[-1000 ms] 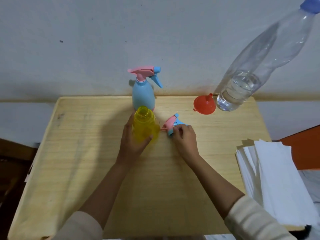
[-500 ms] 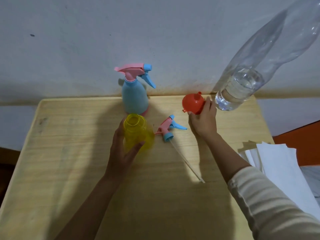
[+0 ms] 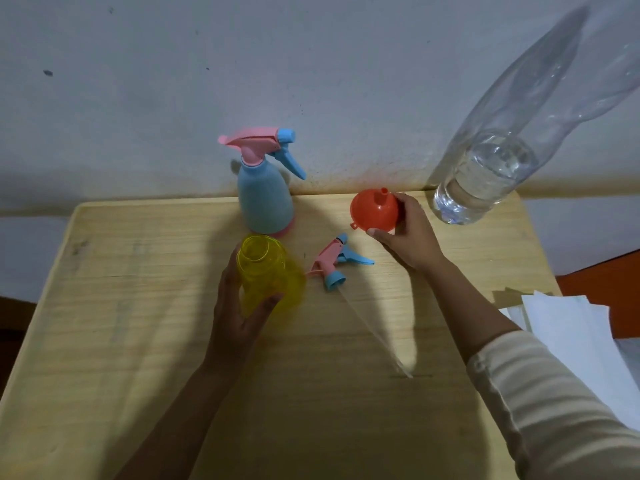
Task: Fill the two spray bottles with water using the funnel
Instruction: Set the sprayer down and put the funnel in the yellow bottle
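Steadying the yellow bottle near the middle of the table, my left hand wraps its lower body, thumb in front, so the open neck points up, ready for filling. The bottle is clear yellow plastic with no cap, and it looks empty to me. Its pink-and-blue spray head lies just right of it, dip tube trailing toward me, set aside to free the neck.

My right hand grips the orange funnel by its rim, thumb below and fingers behind. The spout points up and the wide mouth down, so I judge it needs turning over before seating. I cannot tell whether it touches the table.

Behind the yellow bottle stands the blue bottle, head screwed on, by the wall: 1 of the 2 not yet opened. The partly full water bottle stands at the far right corner, near the funnel. White papers lie beyond the right edge.
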Available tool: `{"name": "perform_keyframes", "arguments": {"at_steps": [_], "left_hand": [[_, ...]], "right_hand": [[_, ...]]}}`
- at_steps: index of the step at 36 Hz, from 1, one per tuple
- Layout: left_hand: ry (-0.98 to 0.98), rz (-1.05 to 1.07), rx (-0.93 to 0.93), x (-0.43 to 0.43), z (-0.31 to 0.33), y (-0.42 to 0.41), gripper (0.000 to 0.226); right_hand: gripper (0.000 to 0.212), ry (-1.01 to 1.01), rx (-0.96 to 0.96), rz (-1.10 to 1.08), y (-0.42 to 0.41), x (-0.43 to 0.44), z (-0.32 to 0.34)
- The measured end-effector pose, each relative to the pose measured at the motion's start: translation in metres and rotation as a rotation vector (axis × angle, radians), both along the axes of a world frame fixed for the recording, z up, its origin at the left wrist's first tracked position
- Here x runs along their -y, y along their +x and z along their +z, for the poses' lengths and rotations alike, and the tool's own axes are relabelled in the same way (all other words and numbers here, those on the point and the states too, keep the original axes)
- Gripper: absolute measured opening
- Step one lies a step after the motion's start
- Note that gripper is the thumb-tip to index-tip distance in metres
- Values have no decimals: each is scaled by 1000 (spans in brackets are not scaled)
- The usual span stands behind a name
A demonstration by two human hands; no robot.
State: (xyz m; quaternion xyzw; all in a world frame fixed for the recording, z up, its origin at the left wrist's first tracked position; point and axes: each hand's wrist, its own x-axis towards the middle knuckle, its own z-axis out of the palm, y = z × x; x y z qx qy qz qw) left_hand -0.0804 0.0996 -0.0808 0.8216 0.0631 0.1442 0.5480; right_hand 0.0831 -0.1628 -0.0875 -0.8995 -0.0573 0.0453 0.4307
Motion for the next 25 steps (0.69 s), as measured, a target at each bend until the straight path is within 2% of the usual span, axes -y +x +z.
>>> {"name": "perform_keyframes", "arguments": {"at_steps": [3, 7, 13, 17, 25], "left_hand": [[-12, -4, 5, 0, -1, 0, 72], [8, -9, 8, 1, -1, -1, 72], [8, -19, 23, 2, -3, -3, 71], [-1, -25, 27, 3, -2, -3, 71], [18, -55, -6, 1, -1, -3, 73]], "right_hand": [[78, 78, 24, -7, -3, -1, 2], [88, 28, 71, 38, -2, -1, 3], [82, 33, 75, 58, -5, 1, 7], [93, 65, -15, 66, -8, 2, 10], [77, 273, -77, 12, -35, -3, 34]]}}
